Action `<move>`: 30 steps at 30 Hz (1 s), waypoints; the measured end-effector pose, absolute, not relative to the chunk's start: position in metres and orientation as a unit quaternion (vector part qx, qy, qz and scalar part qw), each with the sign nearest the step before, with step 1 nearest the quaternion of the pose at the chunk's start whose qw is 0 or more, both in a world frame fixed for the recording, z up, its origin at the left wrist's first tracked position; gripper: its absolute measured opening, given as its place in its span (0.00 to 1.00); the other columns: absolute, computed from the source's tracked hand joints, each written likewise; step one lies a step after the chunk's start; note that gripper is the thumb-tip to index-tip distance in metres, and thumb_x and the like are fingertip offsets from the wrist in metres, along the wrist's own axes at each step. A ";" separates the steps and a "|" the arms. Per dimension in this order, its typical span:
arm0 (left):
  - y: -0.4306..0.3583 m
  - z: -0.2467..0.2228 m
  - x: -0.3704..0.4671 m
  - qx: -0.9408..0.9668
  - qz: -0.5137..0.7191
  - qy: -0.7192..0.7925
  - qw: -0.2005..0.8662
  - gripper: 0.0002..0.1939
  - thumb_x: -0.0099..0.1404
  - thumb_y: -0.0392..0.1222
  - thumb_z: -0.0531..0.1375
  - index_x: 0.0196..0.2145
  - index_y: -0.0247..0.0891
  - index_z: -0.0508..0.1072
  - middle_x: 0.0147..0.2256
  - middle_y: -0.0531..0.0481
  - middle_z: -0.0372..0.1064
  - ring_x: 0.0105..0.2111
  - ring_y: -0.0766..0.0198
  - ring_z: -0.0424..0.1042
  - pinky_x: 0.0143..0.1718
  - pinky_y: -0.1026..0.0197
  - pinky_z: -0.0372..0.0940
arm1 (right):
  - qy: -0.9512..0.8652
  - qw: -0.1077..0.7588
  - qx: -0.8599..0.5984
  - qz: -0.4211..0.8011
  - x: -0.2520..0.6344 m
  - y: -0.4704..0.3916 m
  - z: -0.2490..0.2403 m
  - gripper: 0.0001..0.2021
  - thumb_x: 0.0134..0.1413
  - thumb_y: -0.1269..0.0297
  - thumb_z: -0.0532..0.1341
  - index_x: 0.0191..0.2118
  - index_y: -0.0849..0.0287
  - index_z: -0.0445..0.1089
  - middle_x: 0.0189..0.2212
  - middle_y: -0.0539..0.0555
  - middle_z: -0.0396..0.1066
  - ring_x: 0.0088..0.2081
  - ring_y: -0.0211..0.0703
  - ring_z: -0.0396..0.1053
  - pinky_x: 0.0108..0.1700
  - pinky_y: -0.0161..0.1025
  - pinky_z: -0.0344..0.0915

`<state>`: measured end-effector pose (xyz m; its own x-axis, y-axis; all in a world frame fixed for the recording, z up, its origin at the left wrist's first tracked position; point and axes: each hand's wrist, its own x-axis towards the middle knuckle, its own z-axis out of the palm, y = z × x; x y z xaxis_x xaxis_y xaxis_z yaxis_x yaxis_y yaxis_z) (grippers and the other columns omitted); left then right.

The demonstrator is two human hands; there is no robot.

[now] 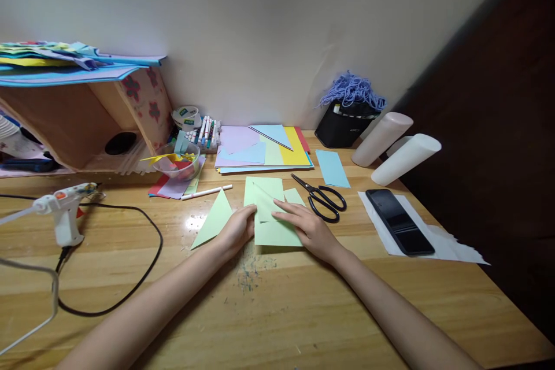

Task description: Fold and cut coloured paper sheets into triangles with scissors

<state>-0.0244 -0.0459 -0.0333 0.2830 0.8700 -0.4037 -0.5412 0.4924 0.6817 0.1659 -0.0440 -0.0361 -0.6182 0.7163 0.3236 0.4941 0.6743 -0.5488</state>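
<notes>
Several pieces of light green paper overlap in the middle of the wooden table. My left hand is closed at the left edge of a green sheet, its fingertips partly hidden by the paper. Fingers stretched out, my right hand lies over the right side of the same papers, touching a smaller green piece on top. A green paper triangle lies left of my left hand. Black-handled scissors rest just beyond my right hand, blades partly open.
A glue gun with a looping black cord occupies the left. Coloured paper, a white marker and a plastic bowl lie behind. To the right are a blue strip, a phone and white rolls.
</notes>
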 end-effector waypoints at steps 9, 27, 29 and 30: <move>-0.054 -0.030 -0.023 0.356 0.452 0.372 0.728 0.22 0.54 0.46 0.60 0.45 0.33 0.67 0.40 0.42 0.71 0.37 0.58 0.71 0.41 0.57 0.63 | -0.871 0.277 -0.356 0.196 0.156 -0.054 -0.025 0.19 0.54 0.70 0.51 0.53 0.52 0.60 0.56 0.53 0.56 0.55 0.46 0.53 0.55 0.48 0.53; -0.064 -0.034 -0.012 0.569 0.363 0.526 0.517 0.18 0.58 0.53 0.52 0.27 0.33 0.67 0.24 0.52 0.65 0.25 0.66 0.62 0.25 0.66 0.56 | -0.556 0.376 -0.509 0.539 0.149 -0.057 -0.030 0.16 0.49 0.52 0.56 0.22 0.59 0.57 0.16 0.44 0.54 0.17 0.31 0.52 0.17 0.31 0.48; -0.064 -0.034 -0.011 0.571 0.358 0.526 0.518 0.19 0.58 0.53 0.51 0.26 0.33 0.66 0.23 0.52 0.64 0.25 0.66 0.61 0.25 0.66 0.55 | -0.569 0.384 -0.506 0.522 0.147 -0.058 -0.030 0.17 0.50 0.52 0.55 0.21 0.59 0.56 0.17 0.44 0.53 0.19 0.32 0.53 0.20 0.31 0.50; -0.064 -0.035 -0.011 0.572 0.356 0.526 0.519 0.19 0.58 0.54 0.51 0.26 0.33 0.66 0.23 0.52 0.63 0.24 0.66 0.61 0.24 0.66 0.55 | -0.574 0.388 -0.507 0.512 0.147 -0.058 -0.030 0.17 0.50 0.52 0.55 0.21 0.59 0.56 0.18 0.45 0.53 0.20 0.32 0.53 0.22 0.31 0.51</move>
<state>-0.0111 -0.0639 -0.0345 0.1928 0.9713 -0.1391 0.2326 0.0925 0.9682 0.1466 -0.0583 -0.0303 -0.1843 0.9801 -0.0738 0.1849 -0.0391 -0.9820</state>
